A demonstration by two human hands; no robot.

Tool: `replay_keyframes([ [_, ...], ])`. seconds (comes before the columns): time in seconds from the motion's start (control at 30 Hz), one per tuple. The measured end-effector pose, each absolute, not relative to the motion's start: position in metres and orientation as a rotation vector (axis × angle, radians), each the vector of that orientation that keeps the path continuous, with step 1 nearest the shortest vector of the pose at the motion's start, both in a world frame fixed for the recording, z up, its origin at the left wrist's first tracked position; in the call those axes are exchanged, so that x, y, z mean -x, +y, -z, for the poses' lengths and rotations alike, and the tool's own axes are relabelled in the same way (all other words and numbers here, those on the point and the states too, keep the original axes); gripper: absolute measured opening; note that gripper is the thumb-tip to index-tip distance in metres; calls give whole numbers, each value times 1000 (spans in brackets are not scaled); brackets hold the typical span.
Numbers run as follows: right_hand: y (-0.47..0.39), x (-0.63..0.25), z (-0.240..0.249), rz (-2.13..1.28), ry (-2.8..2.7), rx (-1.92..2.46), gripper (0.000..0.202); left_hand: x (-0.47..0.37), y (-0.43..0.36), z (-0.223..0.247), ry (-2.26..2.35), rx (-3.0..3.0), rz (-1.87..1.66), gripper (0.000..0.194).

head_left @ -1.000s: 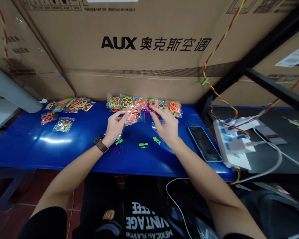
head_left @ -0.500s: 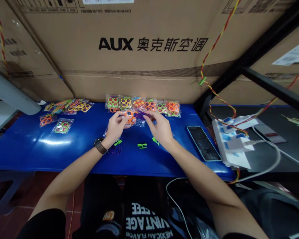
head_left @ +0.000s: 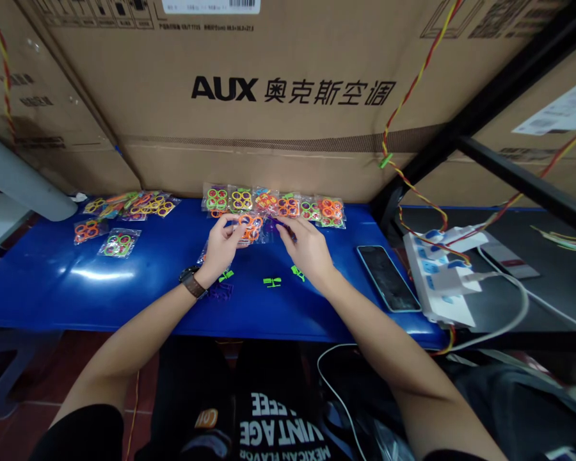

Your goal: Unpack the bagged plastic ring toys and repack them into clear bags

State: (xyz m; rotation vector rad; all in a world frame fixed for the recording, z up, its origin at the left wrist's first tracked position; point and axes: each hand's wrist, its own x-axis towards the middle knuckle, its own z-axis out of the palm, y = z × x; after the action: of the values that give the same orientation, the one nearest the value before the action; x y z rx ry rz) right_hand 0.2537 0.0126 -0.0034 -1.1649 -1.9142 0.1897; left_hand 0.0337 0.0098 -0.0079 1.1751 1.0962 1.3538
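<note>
My left hand [head_left: 222,248] pinches the left side of a clear packet with orange ring pieces [head_left: 250,229]. Close to the packet's right side, my right hand [head_left: 306,248] has its thumb and fingers closed on a small purple piece [head_left: 271,224]. Under and between the hands lie small green pieces [head_left: 272,282] on the blue surface. Dark purple pieces [head_left: 219,292] lie below my left wrist. Behind the hands stretches a row of clear packets with coloured rings [head_left: 241,199].
More packets [head_left: 156,203] lie at the left, with a separate one [head_left: 120,243] nearer. A phone [head_left: 388,278] and a white power strip [head_left: 439,275] with cables are on the right. A large cardboard box [head_left: 288,141] stands behind the blue table [head_left: 125,301].
The view has shifted slightly. My right hand's fingers have moved a little at the purple piece, and the orange rings show more clearly. My left hand stays at the packet.
</note>
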Motion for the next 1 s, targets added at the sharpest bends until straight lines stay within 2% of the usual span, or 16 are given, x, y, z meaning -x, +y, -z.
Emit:
replay_keyframes([
  [0.17, 13, -254, 0, -295, -1833, 1169, 29, -33, 11, 8, 1081, -1169, -1358, 35],
  [0.37, 12, -250, 4, -454, -1767, 1230, 30, -35, 11, 8, 1067, -1151, -1336, 35],
  [0.73, 9, -249, 0, -287, -1889, 1276, 25, -32, 13, 12, 954, -1314, -1352, 25],
  [1.0, 27, -253, 14, -674, -1752, 1094, 27, -31, 16, 13, 940, -1116, -1362, 20],
])
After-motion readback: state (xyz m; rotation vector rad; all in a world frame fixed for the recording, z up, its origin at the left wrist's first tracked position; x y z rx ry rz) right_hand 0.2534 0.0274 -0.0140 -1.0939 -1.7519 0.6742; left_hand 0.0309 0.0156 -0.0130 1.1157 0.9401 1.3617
